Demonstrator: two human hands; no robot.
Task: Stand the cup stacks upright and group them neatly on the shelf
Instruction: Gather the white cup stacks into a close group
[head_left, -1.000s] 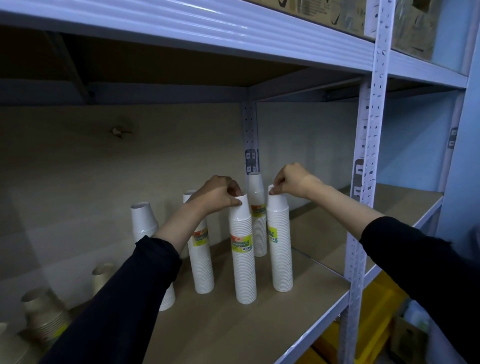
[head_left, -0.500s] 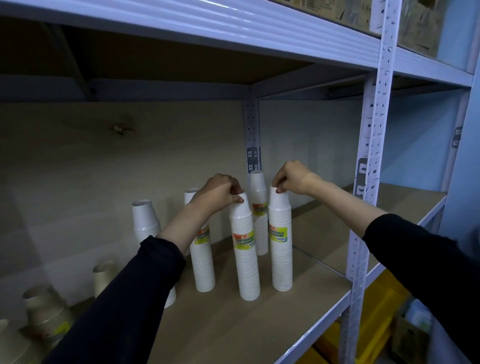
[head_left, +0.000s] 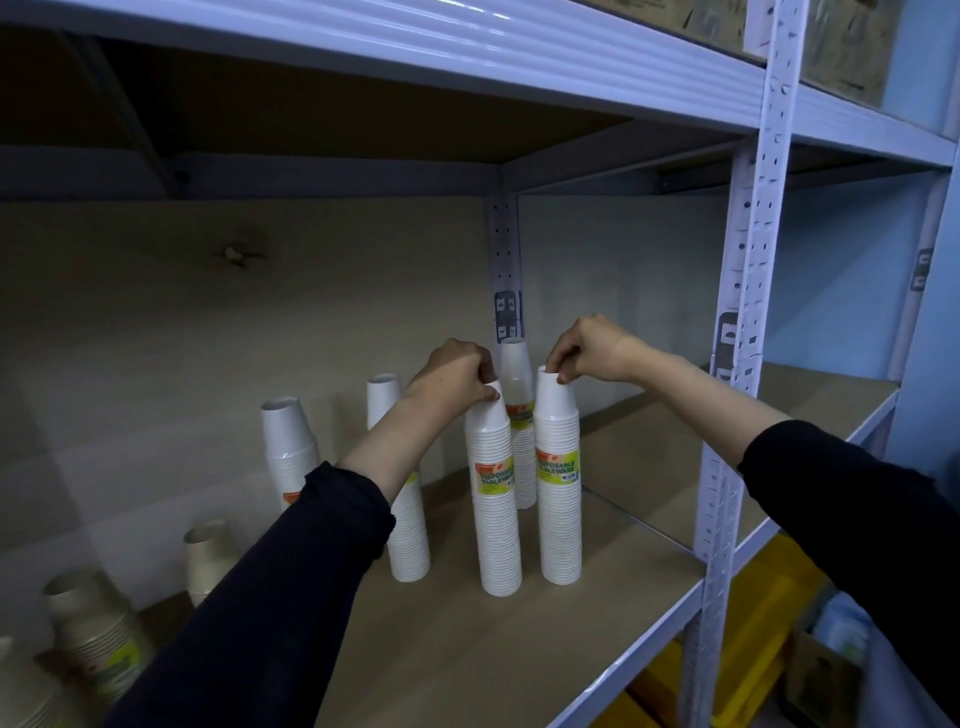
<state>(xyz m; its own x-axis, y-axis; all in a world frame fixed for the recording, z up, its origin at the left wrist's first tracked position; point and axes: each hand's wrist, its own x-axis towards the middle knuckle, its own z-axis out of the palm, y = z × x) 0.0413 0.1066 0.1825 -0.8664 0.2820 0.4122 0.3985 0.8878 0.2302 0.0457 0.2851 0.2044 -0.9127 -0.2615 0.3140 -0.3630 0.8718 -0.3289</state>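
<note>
Several tall white cup stacks stand upright on the brown shelf board (head_left: 467, 654). My left hand (head_left: 452, 376) pinches the top of the front middle stack (head_left: 496, 519), which leans slightly. My right hand (head_left: 589, 348) pinches the top rim of the stack to its right (head_left: 560, 499). The two stacks stand close side by side with their green labels facing me. A third stack (head_left: 519, 415) stands behind them near the back post. Two more white stacks (head_left: 408, 530) (head_left: 288, 441) stand further left, partly hidden by my left arm.
Beige cup stacks (head_left: 98, 634) (head_left: 208, 556) stand at the far left of the shelf. A perforated metal upright (head_left: 732, 415) rises at the shelf's front right. Yellow bins (head_left: 753, 649) sit on the floor below. The shelf above (head_left: 415, 47) hangs low overhead.
The two front stacks have been drawn closer together and turned so their labels face forward. Both hands stay on the stack tops.
</note>
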